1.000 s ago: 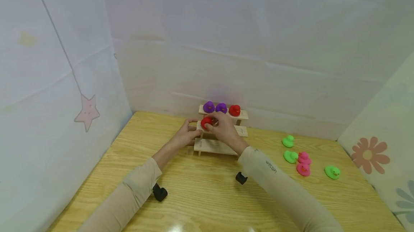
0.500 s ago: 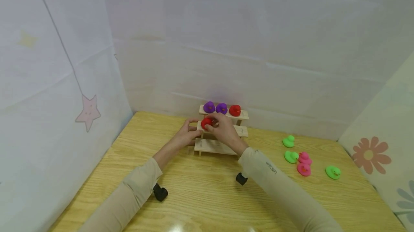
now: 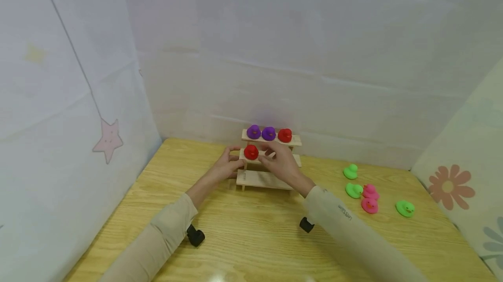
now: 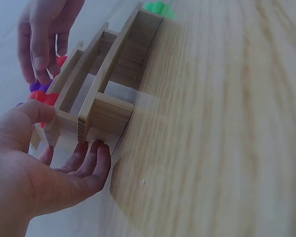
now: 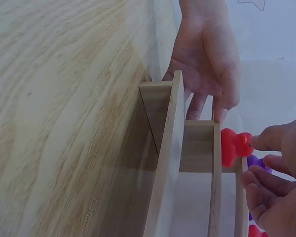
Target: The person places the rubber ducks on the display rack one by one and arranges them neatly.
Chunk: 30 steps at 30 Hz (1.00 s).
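Observation:
A three-tier wooden stand (image 3: pixel 264 179) stands against the back wall. On its middle step, at the left end, sits a red rubber duck (image 3: pixel 251 152). My left hand (image 3: pixel 224 165) holds the stand's left end; the left wrist view shows the thumb over the middle step and the fingers (image 4: pixel 91 165) against the side below. My right hand (image 3: pixel 280 163) is just right of the red duck, fingers loosely bent, thumb and fingers apart with nothing between them. Two purple ducks (image 3: pixel 269 133) and another red duck (image 3: pixel 284 135) line the top step.
On the table at right lie several green ducks (image 3: pixel 354 190) and two pink ducks (image 3: pixel 370 205). Whitish patterned cloth walls (image 3: pixel 251 55) enclose the back and sides. A black wrist mount (image 3: pixel 195 235) hangs below each sleeve.
My right hand has let go of the red duck and drawn back to the right. The duck stays on the middle step. My left hand keeps its place.

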Tool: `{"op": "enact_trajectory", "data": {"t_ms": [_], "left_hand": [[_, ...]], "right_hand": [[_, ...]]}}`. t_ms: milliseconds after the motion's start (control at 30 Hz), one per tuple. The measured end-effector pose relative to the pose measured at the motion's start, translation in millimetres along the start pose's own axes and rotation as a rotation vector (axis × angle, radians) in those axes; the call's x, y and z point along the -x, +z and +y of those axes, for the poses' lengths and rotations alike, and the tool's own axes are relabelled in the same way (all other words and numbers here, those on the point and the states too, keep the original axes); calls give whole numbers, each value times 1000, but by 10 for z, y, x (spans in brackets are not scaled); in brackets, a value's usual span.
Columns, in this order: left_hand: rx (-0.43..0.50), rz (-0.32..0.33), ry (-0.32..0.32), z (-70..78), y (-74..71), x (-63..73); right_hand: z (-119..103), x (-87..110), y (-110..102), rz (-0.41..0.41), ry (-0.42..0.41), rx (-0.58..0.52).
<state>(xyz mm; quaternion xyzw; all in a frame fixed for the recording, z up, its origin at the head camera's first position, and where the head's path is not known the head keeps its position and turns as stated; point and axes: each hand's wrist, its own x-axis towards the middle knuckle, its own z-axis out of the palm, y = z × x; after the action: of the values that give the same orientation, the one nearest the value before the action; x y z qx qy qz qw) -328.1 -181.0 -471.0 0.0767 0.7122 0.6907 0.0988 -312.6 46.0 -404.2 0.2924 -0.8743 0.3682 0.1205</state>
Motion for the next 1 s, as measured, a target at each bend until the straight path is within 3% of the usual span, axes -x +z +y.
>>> {"op": "enact_trajectory", "data": {"t_ms": [500, 1000], "left_hand": [[5, -2, -3, 17, -45, 9], [-36, -34, 6, -32, -76, -25]], "right_hand": [[271, 571, -473, 25, 20, 46], [732, 1223, -1012, 71, 133, 128]]}}
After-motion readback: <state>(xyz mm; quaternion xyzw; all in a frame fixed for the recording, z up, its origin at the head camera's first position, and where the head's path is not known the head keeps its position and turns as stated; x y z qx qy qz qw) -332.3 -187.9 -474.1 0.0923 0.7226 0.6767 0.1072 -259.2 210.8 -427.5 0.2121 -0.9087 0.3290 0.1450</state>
